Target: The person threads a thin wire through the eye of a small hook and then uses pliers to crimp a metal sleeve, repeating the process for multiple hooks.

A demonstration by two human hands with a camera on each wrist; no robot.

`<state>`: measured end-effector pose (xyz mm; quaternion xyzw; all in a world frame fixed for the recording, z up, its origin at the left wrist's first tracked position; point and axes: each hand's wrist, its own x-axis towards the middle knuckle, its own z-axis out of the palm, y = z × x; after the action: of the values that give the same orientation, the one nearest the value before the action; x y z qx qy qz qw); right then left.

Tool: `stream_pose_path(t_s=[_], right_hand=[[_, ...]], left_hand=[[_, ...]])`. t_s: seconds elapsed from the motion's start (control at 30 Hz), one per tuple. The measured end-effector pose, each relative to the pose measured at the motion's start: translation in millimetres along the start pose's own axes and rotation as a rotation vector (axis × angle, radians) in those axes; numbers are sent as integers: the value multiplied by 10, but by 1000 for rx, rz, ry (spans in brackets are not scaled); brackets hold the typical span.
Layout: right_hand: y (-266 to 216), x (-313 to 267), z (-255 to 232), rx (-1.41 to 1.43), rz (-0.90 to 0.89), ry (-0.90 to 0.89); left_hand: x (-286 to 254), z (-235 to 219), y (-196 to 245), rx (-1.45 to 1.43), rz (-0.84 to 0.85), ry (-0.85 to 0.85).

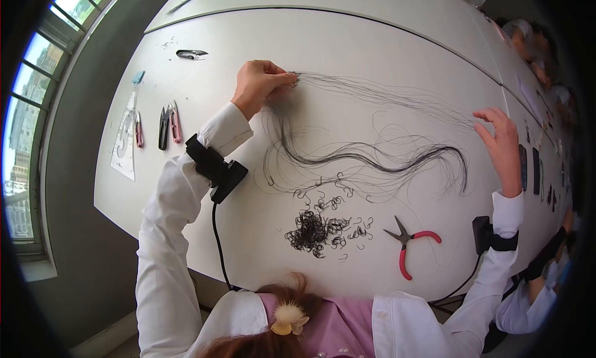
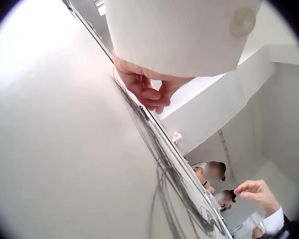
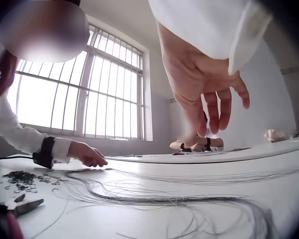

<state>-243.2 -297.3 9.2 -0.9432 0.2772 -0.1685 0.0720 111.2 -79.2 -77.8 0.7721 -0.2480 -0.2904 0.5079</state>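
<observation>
At the far left of the head view, my left hand (image 1: 257,85) pinches the end of a loose lock of thin dark strands (image 1: 385,94) between thumb and fingers. These strands stretch rightward above the table to my right hand (image 1: 498,144), whose fingers are loosely bent and parted near their far end. In the right wrist view that hand's fingers (image 3: 224,107) hang apart with nothing between them. Nearer the body lies a wavy, thicker bundle of dark strands (image 1: 366,159). Below it sits a pile of short curled dark pieces (image 1: 308,232), with red-handled pliers (image 1: 405,239) to its right.
Pink-handled snips (image 1: 176,123), black snips (image 1: 163,128) and a clear triangle ruler (image 1: 124,140) lie on the left of the white table. Another pair of snips (image 1: 192,54) lies farther back. A seam crosses behind, and other people sit at the right. Cables run from both wrist cameras.
</observation>
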Motion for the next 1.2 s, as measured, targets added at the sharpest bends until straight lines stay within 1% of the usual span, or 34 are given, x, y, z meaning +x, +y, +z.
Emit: stream_pose_path(t_s=[0.03, 0.1, 0.13, 0.2, 0.27, 0.33, 0.4, 0.43, 0.5, 0.53, 0.6, 0.63, 0.7, 0.73, 0.8, 0.87, 0.93, 1.0, 1.03, 1.1, 1.2], right_hand=[[-254, 18, 21, 83, -45, -71], [-705, 6, 156, 233, -135, -203], [-885, -6, 233, 295, -187, -262], [-1167, -43, 414, 312, -430, -277], [-1393, -68, 588, 377, -530, -281], [-1527, -81, 740, 399, -539, -312], [-1611, -76, 851, 435, -570, -355], [-1657, -85, 892, 434, -577, -369], [-1760, -107, 966, 513, -569, -362], [-1817, -114, 993, 513, -576, -373], [-1924, -122, 1043, 471, -653, -324], [-1960, -131, 1084, 469, -656, -330], [-2004, -144, 1151, 383, -705, -261], [-2023, -144, 1154, 384, -708, -267], [-2057, -131, 1160, 325, -645, -260], [-2044, -127, 1210, 292, -681, -256], [-2038, -133, 1245, 254, -712, -246], [-2054, -150, 1261, 163, -827, -123], [-2065, -163, 1279, 162, -828, -123], [-2084, -186, 1305, 22, -862, -14], [-2083, -182, 1265, 35, -819, -23]], left_hand=[[-8, -16, 6, 11, -16, -19], [-70, -70, 58, 107, 44, 15], [-124, -103, 64, 88, 81, 2], [-249, -189, 126, 64, 154, -18], [-406, -260, 183, 83, 198, -28], [-579, -318, 229, 82, 203, -30], [-708, -394, 239, 125, 290, -79], [-752, -426, 242, 116, 279, -71], [-826, -469, 264, 128, 369, -125], [-853, -480, 294, 117, 372, -127], [-874, -492, 315, 99, 388, -127], [-884, -491, 329, 86, 410, -135], [-909, -476, 372, 57, 390, -150], [-912, -478, 375, 78, 396, -171], [-910, -491, 364, 97, 399, -184], [-901, -496, 360, 122, 440, -188], [-887, -494, 340, 119, 446, -185], [-886, -488, 324, 118, 453, -183], [-887, -484, 322, 112, 455, -192], [-903, -466, 339, 107, 461, -204], [-957, -424, 381, 99, 451, -225]])
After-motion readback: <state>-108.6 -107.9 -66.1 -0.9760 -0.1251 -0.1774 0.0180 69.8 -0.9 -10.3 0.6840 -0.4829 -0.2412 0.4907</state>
